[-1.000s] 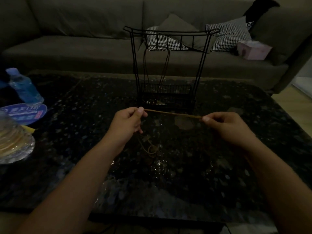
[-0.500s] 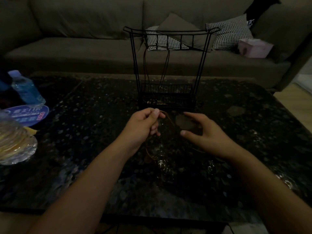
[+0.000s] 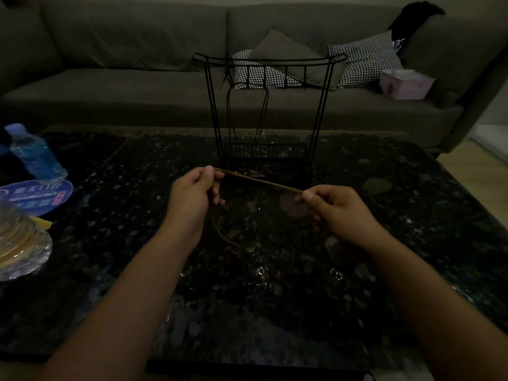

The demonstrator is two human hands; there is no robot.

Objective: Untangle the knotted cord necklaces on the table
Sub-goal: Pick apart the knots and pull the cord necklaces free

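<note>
Nearest first:

1. Left hand (image 3: 193, 199): fingers curled, thumb and forefinger pinching one end of the stretched span of a brown cord necklace (image 3: 259, 182); raised above the table (image 3: 275, 312).
2. Right hand (image 3: 336, 209): fingertips pinching the other end of the same span, a little lower than the left. Half a second ago this hand lay open and clear of the cord, the two hands close together; it has since taken a fresh grip and the hands have drawn apart.
3. Brown cord necklace, taut portion: runs straight between the two pinches, sloping down toward the right hand. No knot is visible on this stretch, though the light is dim.
4. Brown cord necklace, slack portion (image 3: 224, 236): hangs below the left hand in a curve down toward the table. Whether a tangle remains there cannot be told. Judgement: the renewed pull suggests the cord is being worked through length by length; the task is under way, not finished.
5. Glass dish (image 3: 19, 251), blue round card (image 3: 38, 195) and blue water bottle (image 3: 35, 155): left edge of the table.
6. Black wire stand (image 3: 265, 119): beyond the hands, with dark cords (image 3: 259, 119) hanging from its upper rail.
7. Sofa (image 3: 137, 37): behind, bearing checked cushions (image 3: 365, 60) and a pink tissue box (image 3: 405, 83).
</note>
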